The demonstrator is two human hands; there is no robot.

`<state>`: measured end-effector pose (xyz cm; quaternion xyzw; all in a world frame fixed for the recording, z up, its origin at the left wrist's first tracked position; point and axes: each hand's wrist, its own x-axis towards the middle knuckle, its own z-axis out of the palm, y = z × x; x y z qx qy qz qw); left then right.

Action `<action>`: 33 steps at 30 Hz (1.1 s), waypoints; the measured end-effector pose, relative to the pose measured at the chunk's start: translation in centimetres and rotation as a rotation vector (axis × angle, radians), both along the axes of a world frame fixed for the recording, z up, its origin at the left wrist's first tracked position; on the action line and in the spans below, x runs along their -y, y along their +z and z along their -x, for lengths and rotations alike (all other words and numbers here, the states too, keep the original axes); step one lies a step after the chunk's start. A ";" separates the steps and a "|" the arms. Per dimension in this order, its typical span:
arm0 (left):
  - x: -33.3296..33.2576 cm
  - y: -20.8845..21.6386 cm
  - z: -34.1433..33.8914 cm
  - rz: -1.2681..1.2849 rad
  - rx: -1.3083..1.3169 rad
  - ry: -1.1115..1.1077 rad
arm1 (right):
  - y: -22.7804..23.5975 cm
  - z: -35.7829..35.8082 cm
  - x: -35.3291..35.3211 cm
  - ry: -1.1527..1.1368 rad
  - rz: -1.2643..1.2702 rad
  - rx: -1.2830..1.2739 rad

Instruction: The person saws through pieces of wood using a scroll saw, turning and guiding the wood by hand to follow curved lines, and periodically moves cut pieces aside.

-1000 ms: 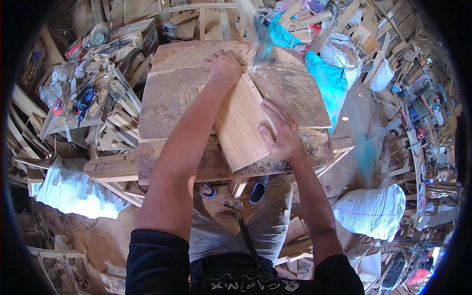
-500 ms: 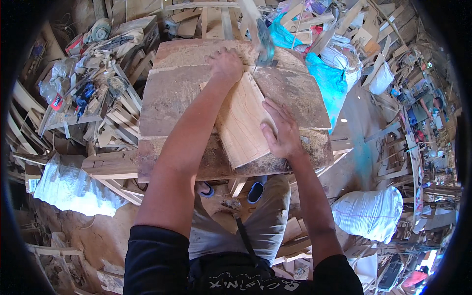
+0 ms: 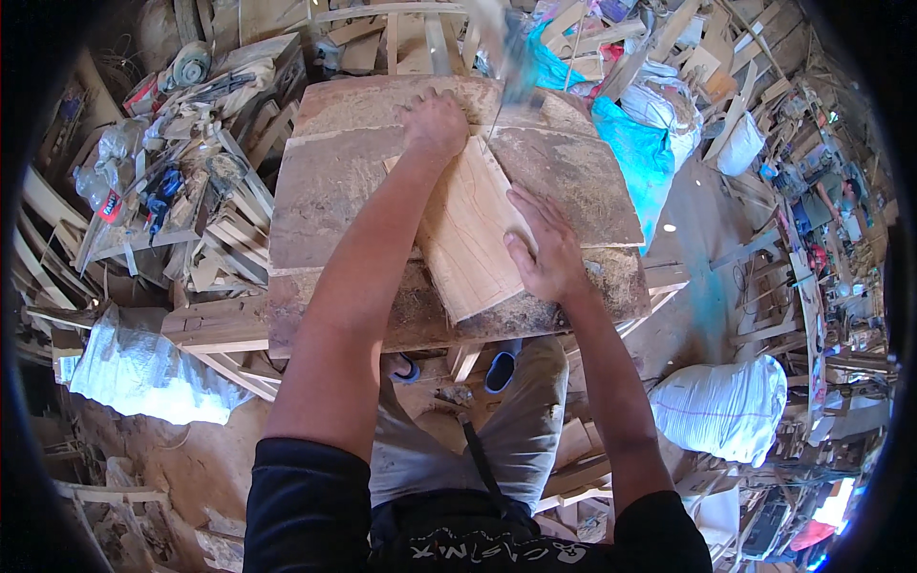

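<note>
A pale wooden board (image 3: 470, 239) with thin curved lines drawn on it lies flat on the worn, dusty worktable (image 3: 330, 205). Its far end meets a thin upright saw blade (image 3: 495, 126). Above that blade, a greenish fitting (image 3: 519, 72) is smeared by motion. My left hand (image 3: 436, 124) rests palm down by the board's far left corner, fingers spread and a little bent on the table; its palm hides that corner. Along the right edge of the board lies my right hand (image 3: 548, 246), fingers stretched out and thumb apart on the wood.
Wood offcuts (image 3: 239, 229) are heaped left of the table, with a plastic bottle (image 3: 100, 196) and a blue tool (image 3: 164, 196) among them. Turquoise sheeting (image 3: 635, 153) hangs at the far right. A stuffed white sack (image 3: 724, 409) stands on the floor to the right.
The fitting above the blade has shifted upward and is more blurred. The board has slid very slightly toward the blade; both hands keep nearly the same places.
</note>
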<state>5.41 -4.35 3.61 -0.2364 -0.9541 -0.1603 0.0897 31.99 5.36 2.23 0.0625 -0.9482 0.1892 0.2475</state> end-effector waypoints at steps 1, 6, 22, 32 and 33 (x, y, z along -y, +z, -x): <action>0.1 0.0 0.1 0.000 0.001 0.004 | -0.1 0.1 0.0 0.008 0.007 -0.005; -0.1 0.0 0.2 0.008 -0.003 -0.005 | 0.0 0.1 -0.2 0.009 0.019 -0.009; -0.3 -0.2 0.9 -0.005 -0.026 -0.016 | 0.2 0.4 -0.7 -0.016 0.055 0.011; -0.6 -0.7 1.3 -0.029 -0.079 -0.001 | 0.8 0.4 -0.2 -0.007 0.042 0.001; -0.6 -0.6 1.2 -0.039 -0.081 -0.003 | 1.2 0.3 -0.1 0.004 0.030 -0.002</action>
